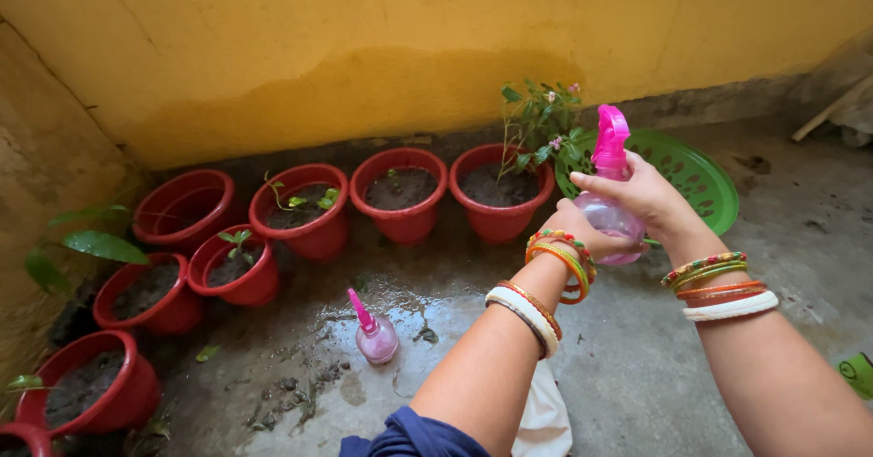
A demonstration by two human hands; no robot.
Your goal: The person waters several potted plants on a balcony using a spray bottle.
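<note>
Both my hands hold a spray bottle (611,202) with a clear pinkish body and a bright pink trigger head, raised over the concrete floor. My left hand (571,228) grips the bottle's body from the left. My right hand (637,191) wraps its neck just under the trigger head. Both wrists wear several coloured bangles. The nozzle points toward a red pot (502,193) holding a small leafy plant with pink flowers (544,130). A second, smaller pink spray bottle (375,331) stands on the wet floor below my left arm.
Several red pots filled with soil line the yellow wall, such as a middle pot (402,193) and a near-left pot (86,393). A green perforated basket lid (705,180) lies behind the bottle. Soil and water cover the floor (309,384). A white cloth (546,416) hangs below my arm.
</note>
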